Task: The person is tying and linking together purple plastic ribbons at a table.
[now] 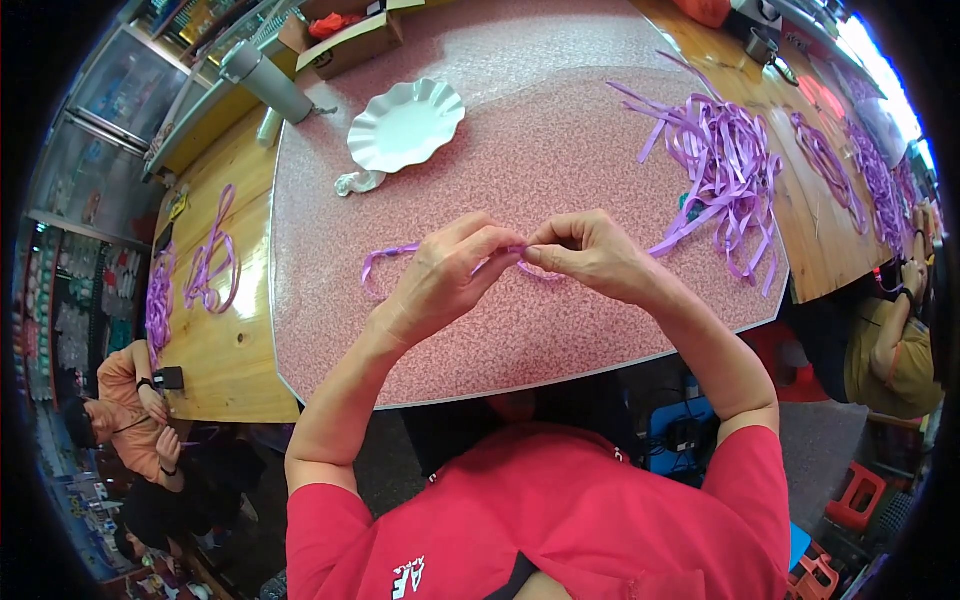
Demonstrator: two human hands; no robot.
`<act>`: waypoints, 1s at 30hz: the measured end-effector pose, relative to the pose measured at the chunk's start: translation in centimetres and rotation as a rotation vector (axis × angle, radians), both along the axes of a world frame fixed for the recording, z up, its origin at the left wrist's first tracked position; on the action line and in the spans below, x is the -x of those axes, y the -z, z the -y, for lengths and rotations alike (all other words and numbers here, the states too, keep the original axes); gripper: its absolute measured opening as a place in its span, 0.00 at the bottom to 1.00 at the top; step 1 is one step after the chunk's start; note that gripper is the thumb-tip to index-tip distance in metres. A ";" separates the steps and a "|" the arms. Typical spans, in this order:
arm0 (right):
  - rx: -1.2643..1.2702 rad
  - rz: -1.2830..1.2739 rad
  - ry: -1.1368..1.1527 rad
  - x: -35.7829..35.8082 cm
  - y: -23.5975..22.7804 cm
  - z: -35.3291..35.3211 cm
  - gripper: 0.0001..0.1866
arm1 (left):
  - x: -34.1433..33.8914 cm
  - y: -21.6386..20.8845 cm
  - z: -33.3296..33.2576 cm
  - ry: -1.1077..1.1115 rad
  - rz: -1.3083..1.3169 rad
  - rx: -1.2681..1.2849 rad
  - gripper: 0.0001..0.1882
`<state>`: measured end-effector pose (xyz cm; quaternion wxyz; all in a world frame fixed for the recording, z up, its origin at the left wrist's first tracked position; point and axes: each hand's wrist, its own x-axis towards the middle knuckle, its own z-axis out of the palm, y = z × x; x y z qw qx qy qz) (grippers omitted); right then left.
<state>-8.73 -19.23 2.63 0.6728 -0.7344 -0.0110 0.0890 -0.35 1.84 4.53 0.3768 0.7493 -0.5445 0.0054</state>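
Above the pink speckled table [500,350], my left hand [440,268] and my right hand [600,258] meet fingertip to fingertip. Both are closed in a pinch on a narrow purple ribbon [368,272]. One loop of it shows to the left of my left hand, and a short curve hangs below my right fingers. The exact spot between the fingertips is hidden. Right of my right hand lies a loose heap of purple ribbons [722,165]. A white scalloped plate [405,128] sits beyond my left hand, with a small crumpled whitish thing [358,183] at its near edge.
A grey tumbler [270,85] and a cardboard box [352,48] stand at the back left. More purple ribbons lie on the wooden tables to the left [215,265] and right [828,170]. One person [140,420] sits at the left, another [895,355] at the right.
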 end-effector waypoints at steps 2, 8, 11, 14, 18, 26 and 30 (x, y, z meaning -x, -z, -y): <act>0.017 0.007 0.001 0.0 -0.1 0.1 0.12 | -0.1 0.0 0.0 0.006 0.010 0.001 0.09; 0.052 0.068 0.037 0.3 -0.1 -0.3 0.12 | -0.1 0.0 0.0 -0.014 -0.041 0.004 0.08; 0.073 0.167 0.130 0.8 0.0 -1.0 0.10 | 0.0 0.0 0.1 -0.049 -0.090 0.013 0.07; 0.399 0.439 0.184 1.1 -1.2 -1.7 0.08 | 0.0 0.4 0.0 -0.071 -0.097 0.039 0.06; 0.535 0.608 0.221 1.2 -1.1 -1.9 0.06 | 0.2 0.8 0.0 -0.103 -0.099 0.013 0.07; 0.235 0.396 0.271 1.1 -1.1 -1.0 0.05 | 1.3 1.0 -2.7 -0.039 -0.969 0.313 0.05; 0.133 0.278 0.257 1.3 -1.2 -1.8 0.04 | 1.8 2.1 -3.4 0.174 -1.507 0.669 0.04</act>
